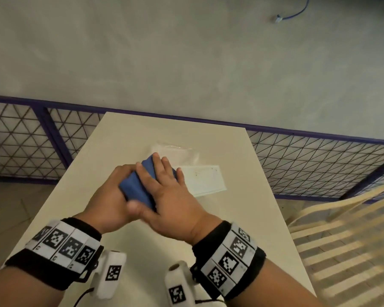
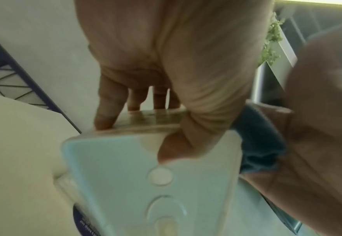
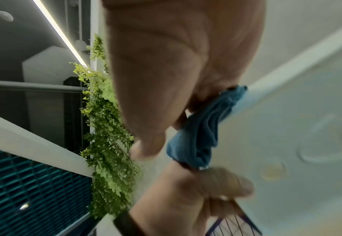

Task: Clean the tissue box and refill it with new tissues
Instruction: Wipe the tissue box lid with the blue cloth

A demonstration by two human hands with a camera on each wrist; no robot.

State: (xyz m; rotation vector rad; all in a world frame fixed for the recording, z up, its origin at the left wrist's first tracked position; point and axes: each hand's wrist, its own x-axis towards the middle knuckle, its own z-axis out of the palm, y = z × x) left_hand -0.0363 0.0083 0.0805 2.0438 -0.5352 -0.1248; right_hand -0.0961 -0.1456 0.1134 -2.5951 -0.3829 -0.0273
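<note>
My left hand (image 1: 111,191) grips the pale tissue box (image 2: 125,175) above the table, thumb on its near face and fingers over its far edge. In the head view the box is almost wholly hidden under a folded blue cloth (image 1: 138,189). My right hand (image 1: 164,189) lies on that cloth with straight fingers and presses it against the box. The right wrist view shows the bunched cloth (image 3: 202,132) between my palm and the box's pale surface (image 3: 297,127). A clear plastic pack of tissues (image 1: 177,151) lies on the table beyond my hands.
A flat white panel (image 1: 204,180) lies on the cream table (image 1: 208,240) right of my hands. A purple-framed mesh fence (image 1: 319,162) runs behind the table. A slatted cream chair (image 1: 341,240) stands at the right.
</note>
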